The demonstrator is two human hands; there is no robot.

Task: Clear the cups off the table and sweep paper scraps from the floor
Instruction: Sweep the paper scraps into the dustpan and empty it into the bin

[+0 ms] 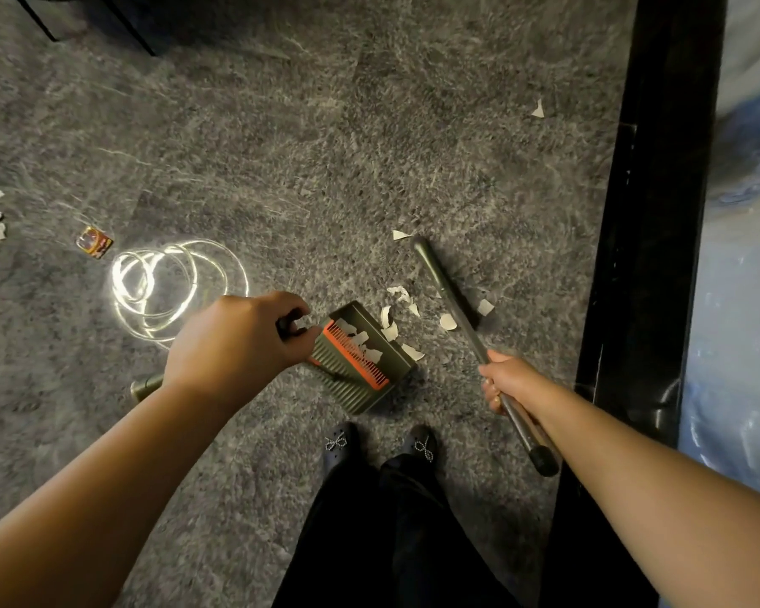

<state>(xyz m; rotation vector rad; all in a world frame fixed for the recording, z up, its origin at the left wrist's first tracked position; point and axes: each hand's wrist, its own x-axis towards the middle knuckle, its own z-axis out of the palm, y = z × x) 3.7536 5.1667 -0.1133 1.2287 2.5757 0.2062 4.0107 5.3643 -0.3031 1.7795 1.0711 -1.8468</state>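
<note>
**Scraps sit between pan and broom**

Right hand [499, 379] fingers wrap the broom [453, 300] handle, its long axis running up-left. Left hand [238, 335] grips the dustpan [396, 366] handle. Loose scraps [398, 315] lie just beyond the pan's mouth (some already inside), nearer the broom.

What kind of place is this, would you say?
Probably an indoor room, perhaps a lounge or office, though I can't tell which. The grey carpet strewn with paper scraps, a coil of glowing light cord, and a glossy black-edged table suggest it.
</note>
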